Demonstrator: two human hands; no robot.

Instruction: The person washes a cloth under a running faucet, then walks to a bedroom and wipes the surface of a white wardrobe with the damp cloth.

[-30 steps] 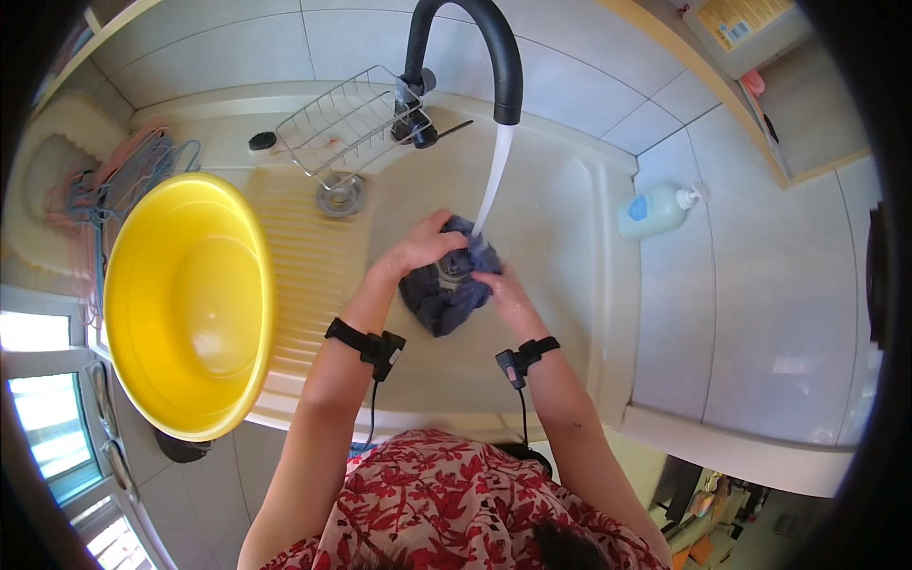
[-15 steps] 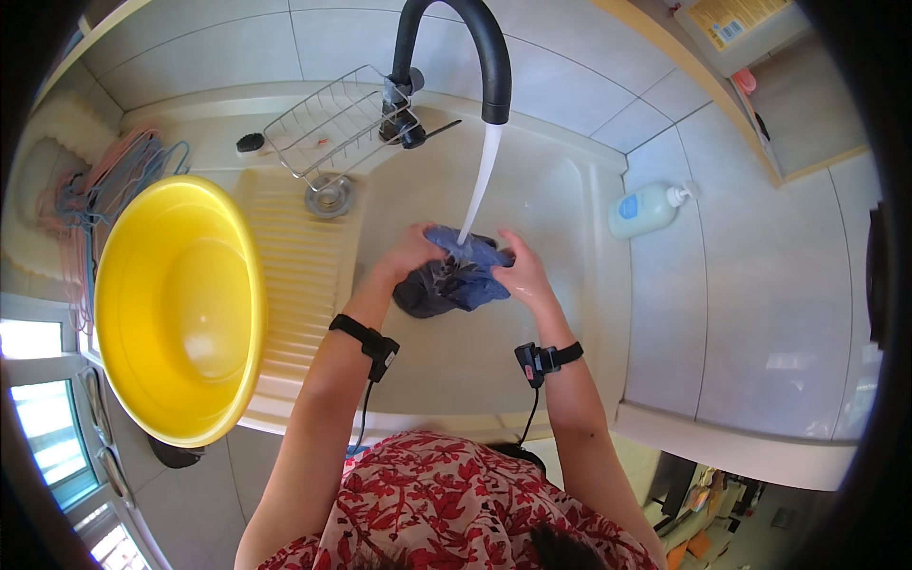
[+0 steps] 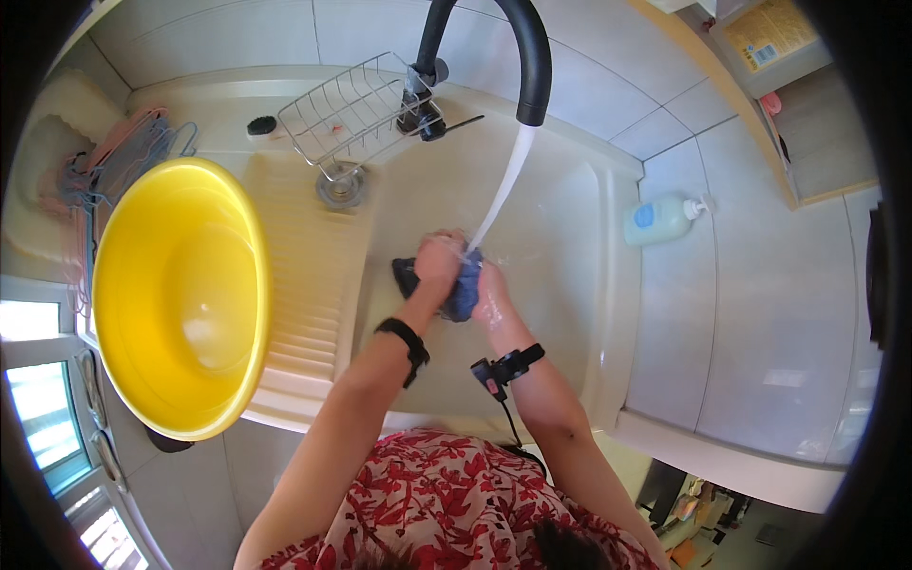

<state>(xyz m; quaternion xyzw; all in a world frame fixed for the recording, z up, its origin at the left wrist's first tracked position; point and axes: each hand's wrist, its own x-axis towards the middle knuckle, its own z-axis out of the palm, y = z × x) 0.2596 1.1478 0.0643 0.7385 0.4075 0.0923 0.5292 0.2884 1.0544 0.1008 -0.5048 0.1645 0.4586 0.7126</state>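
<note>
A wet blue and dark grey cloth (image 3: 463,293) is bunched between my two hands over the white sink (image 3: 560,351). My left hand (image 3: 441,257) is closed on it from the left, its fingers curled. My right hand (image 3: 490,294) grips the right side of the cloth, its fingertips partly hidden. Water from the black faucet (image 3: 535,81) runs down onto the cloth and my hands, with splashes around them. A dark end of the cloth pokes out left of my left hand.
A yellow basin (image 3: 180,304) stands on the ribbed washboard (image 3: 309,285) at left, beside several hangers (image 3: 133,157). Behind are a wire rack (image 3: 351,109), a metal drain strainer (image 3: 340,187) and a small black brush (image 3: 261,125). A pump bottle (image 3: 660,219) stands at the right rim.
My hands have come closer together, squeezing the cloth into a tighter bundle; before, they held it spread apart under the stream. The view has shifted slightly.
</note>
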